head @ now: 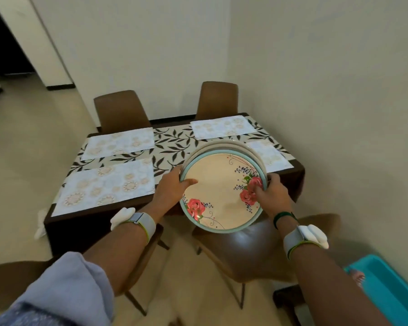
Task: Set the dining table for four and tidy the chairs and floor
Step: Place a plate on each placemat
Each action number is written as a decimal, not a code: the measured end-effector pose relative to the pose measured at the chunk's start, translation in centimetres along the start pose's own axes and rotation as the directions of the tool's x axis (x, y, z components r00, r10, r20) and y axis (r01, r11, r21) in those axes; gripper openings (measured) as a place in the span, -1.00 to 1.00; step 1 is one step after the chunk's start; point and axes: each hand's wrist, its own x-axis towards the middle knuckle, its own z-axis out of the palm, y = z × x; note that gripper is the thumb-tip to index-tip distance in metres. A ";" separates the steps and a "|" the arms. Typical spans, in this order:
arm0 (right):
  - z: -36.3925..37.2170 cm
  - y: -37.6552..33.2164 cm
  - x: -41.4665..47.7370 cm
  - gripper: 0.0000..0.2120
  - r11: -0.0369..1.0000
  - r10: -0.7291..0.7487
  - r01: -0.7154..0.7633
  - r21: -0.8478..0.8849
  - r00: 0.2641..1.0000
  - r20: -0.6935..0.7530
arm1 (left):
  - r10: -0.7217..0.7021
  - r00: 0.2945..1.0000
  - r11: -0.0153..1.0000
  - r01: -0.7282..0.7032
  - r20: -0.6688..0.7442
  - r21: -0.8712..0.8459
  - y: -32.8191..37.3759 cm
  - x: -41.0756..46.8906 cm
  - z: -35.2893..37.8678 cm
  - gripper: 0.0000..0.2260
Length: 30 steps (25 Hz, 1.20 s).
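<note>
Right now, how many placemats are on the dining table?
4: the far-left placemat, the far-right placemat, the near-left placemat, and the near-right placemat, partly hidden behind the stack of plates. No others show.

We read no text, label, brand, number or sign anywhere in view: the stack of plates (218, 191), the placemats (108, 187) and the tablecloth (172, 142) carry only rose, medallion and leaf patterns.
</note>
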 end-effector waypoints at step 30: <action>31.2 1.7 26.8 -0.76 0.899 0.329 -0.256 -0.356 0.930 0.162 | -0.557 0.829 0.807 0.527 0.047 0.265 -24.5 24.2 7.7 -0.62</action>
